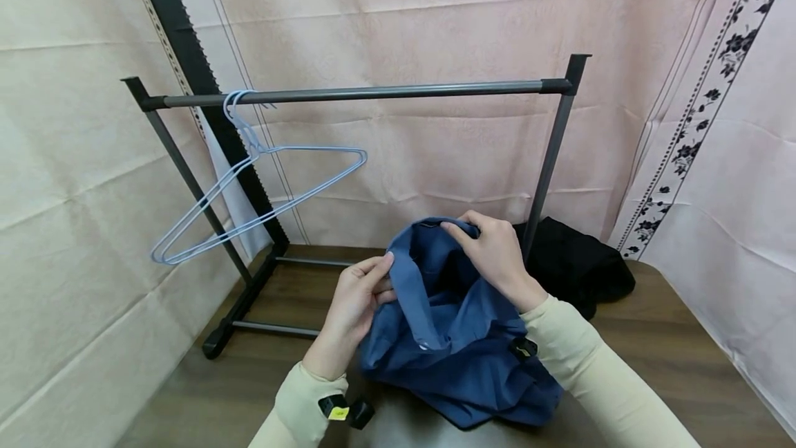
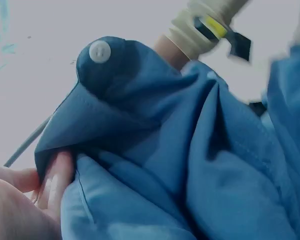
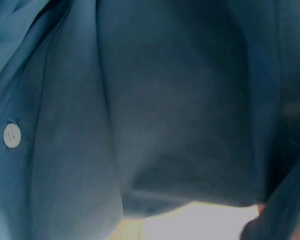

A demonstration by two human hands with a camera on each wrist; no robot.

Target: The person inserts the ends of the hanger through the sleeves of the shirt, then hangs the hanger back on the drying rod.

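- Blue garment (image 1: 460,379) is between the two hands, bunched low over the desk (image 1: 665,358), in front of the rack's right half. Can't tell how much of its weight the desk takes.
- Left hand (image 1: 357,296): thumb and fingers clamped on the near-left edge of the garment's opening. Left wrist view has the fingertips tucked under a fabric fold.
- Right hand (image 1: 495,251): thumb and fingers pinching the far-right edge of the same opening. Right wrist view is nearly all fabric, so finger detail there can't be read.
- Opening faces up, dark inside; a flat band of fabric runs down its left side.
- Pale button (image 2: 99,51) sits near a rounded fabric end in the left wrist view; right wrist view also has a round white button (image 3: 12,135) beside a seam.
- Rack (image 1: 398,93): dark metal, top rail across, standing on the desk behind the hands.
- Light-blue hangers (image 1: 258,148): hooked on the rail near its left end, bare.
- Black cloth (image 1: 578,265): heaped on the desk, behind and right of the garment, beside the rack's right upright.
- Pale sleeves (image 1: 591,358) on both arms, small black unit (image 1: 334,408) at the left wrist.
- Light curtain (image 1: 404,33) behind everything.
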